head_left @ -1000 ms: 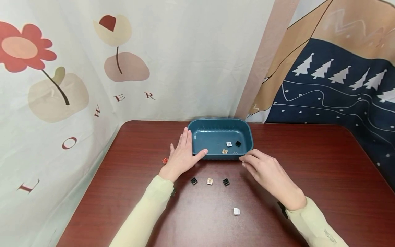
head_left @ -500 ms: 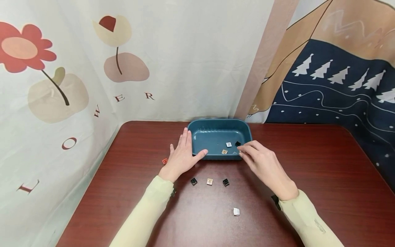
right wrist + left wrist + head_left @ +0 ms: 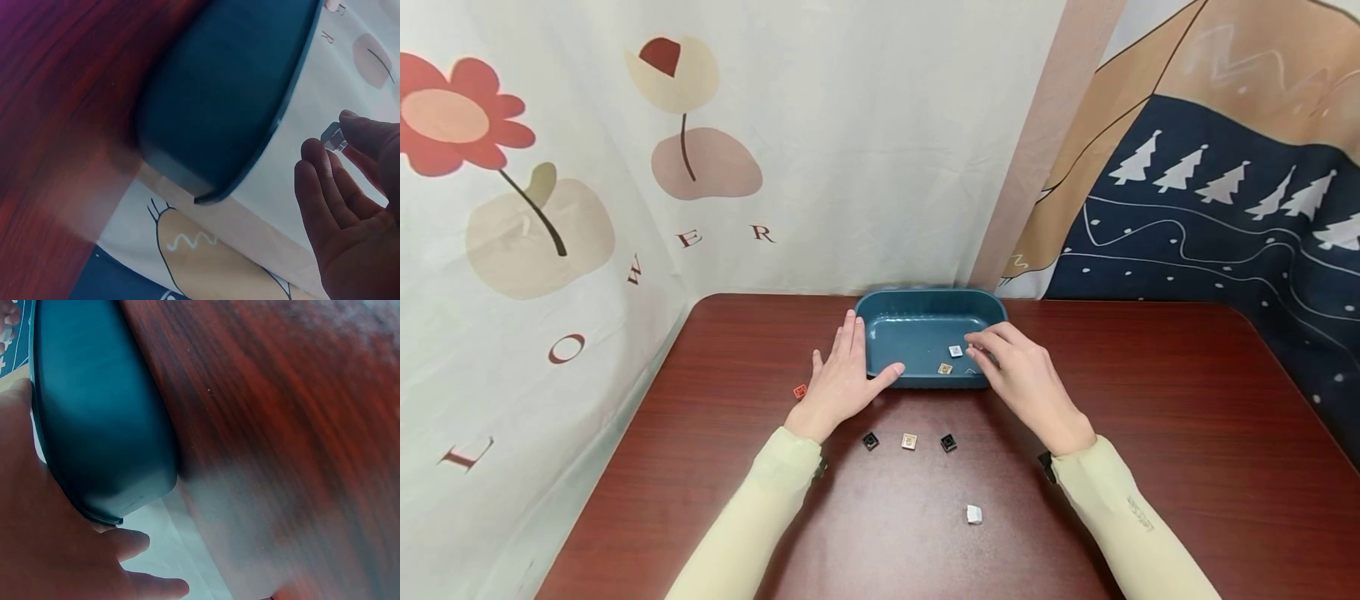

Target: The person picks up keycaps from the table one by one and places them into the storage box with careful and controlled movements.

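My right hand [image 3: 1028, 379] is over the right end of the blue plastic basin [image 3: 917, 381], pinching a small pale keycap [image 3: 334, 136] between thumb and fingertips. Flat against the basin's left side lies my left hand [image 3: 838, 379], fingers straight and thumb over the front rim. Inside the basin are a white keycap [image 3: 955, 351] and a beige keycap [image 3: 945, 368]. Another keycap [image 3: 970, 372] is mostly hidden behind the front wall. On the table, a black keycap [image 3: 870, 442], a beige keycap [image 3: 909, 442] and a second black keycap [image 3: 948, 442] form a row.
A white keycap [image 3: 974, 514] lies nearer the front of the brown wooden table [image 3: 1187, 400]. Left of my left hand is a red keycap [image 3: 800, 391]. A patterned curtain [image 3: 850, 167] hangs right behind the table's back edge and the basin.
My right hand has moved left and away from me, from the basin's front right corner to over its inside, covering the black keycap there. My left hand stays put.
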Demonstrator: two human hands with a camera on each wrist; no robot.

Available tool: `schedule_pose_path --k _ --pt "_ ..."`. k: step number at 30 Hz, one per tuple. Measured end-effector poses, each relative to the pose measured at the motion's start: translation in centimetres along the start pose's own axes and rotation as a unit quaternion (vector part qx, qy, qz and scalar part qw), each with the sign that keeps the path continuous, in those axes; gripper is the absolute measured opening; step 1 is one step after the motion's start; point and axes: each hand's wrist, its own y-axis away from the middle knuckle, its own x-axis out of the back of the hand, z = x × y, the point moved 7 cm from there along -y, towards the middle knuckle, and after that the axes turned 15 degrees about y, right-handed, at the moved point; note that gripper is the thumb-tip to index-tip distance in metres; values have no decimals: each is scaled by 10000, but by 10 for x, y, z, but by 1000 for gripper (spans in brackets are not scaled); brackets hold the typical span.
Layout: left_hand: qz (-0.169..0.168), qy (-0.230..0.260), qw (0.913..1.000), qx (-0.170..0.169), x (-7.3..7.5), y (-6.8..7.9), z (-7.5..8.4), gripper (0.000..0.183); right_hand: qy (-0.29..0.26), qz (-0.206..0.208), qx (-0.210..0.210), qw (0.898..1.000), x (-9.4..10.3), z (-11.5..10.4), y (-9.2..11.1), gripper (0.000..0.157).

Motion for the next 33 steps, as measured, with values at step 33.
schedule_pose_path --k 33 --pt "-10 45 10000 25 1 2 0 112 437 -1221 -213 9913 -44 13 -11 31"
